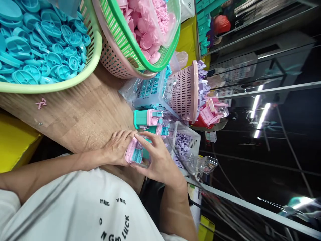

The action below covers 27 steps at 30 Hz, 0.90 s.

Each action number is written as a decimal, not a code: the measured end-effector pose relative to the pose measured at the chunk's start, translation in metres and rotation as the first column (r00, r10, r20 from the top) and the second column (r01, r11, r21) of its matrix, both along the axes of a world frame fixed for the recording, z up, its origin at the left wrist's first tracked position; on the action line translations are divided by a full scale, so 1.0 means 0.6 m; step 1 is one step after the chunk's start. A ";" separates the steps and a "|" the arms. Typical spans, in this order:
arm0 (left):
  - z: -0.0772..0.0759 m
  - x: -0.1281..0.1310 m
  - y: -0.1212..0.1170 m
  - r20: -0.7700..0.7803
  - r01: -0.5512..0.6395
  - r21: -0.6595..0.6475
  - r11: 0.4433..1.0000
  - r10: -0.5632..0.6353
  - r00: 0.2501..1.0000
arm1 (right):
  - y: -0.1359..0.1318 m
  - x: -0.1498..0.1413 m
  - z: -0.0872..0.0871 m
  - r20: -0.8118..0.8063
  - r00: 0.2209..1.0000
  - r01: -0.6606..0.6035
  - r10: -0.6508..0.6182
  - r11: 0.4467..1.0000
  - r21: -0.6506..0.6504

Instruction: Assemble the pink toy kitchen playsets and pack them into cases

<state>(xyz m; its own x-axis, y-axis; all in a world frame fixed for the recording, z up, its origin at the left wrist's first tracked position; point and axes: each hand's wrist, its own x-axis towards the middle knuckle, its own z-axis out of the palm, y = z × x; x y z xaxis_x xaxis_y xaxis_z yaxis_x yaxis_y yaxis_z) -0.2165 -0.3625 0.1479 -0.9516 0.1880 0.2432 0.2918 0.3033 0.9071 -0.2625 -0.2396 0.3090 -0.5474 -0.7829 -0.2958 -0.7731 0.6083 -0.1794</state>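
Note:
My left hand (pixel 116 147) and my right hand (pixel 157 160) meet at the edge of the wooden table (pixel 82 113). Both close around a small pink and teal plastic piece (pixel 134 154); the left fingers curl against its side and the right fingertips pinch it from above. Just beyond the hands stands a larger teal and pink plastic block (pixel 147 118) with a small pink and teal part (pixel 163 130) beside it.
A green basket (pixel 50 87) holds several teal plastic parts. A green basket inside a pink one (pixel 117 60) holds pink parts. A pink basket (pixel 185 90) lies on its side, with purple parts (pixel 184 140) in bags. A small pink scrap (pixel 41 103) lies on the wood.

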 end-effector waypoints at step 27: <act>-0.022 -0.041 -0.049 -0.158 0.011 -0.066 0.998 -0.021 0.987 | 0.011 0.010 -0.103 -0.040 0.897 0.371 -0.439 0.801 -0.470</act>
<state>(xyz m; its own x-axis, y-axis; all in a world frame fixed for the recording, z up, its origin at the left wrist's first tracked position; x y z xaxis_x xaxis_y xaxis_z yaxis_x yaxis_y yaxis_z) -0.2412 -0.3919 0.1346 -0.8988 0.2234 0.3772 0.4353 0.3543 0.8276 -0.2565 -0.2332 0.2473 -0.8523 -0.5069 0.1288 -0.5107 0.7538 -0.4135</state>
